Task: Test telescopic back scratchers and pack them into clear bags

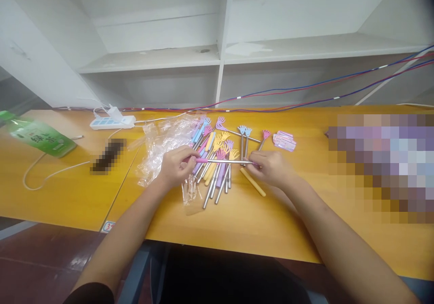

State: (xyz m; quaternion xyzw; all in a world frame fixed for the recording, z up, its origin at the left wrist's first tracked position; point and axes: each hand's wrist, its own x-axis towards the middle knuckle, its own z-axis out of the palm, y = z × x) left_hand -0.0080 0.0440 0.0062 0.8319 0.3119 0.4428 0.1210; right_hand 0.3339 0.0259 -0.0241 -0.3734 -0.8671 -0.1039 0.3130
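Two bare hands hold one telescopic back scratcher (224,161) level above a yellow table (288,222). The left hand (176,165) pinches its pink handle end; the right hand (269,167) closes on the opposite end, so the metal rod spans between them. Just beyond and beneath the grip lies a pile of pastel scratchers (217,159), beside clear plastic bags (162,148). A loose yellow sleeve (252,182) rests under the right hand.

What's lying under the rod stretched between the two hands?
Under the rod held by left hand and right hand: a pile of back scratchers. The table beneath them is covered.
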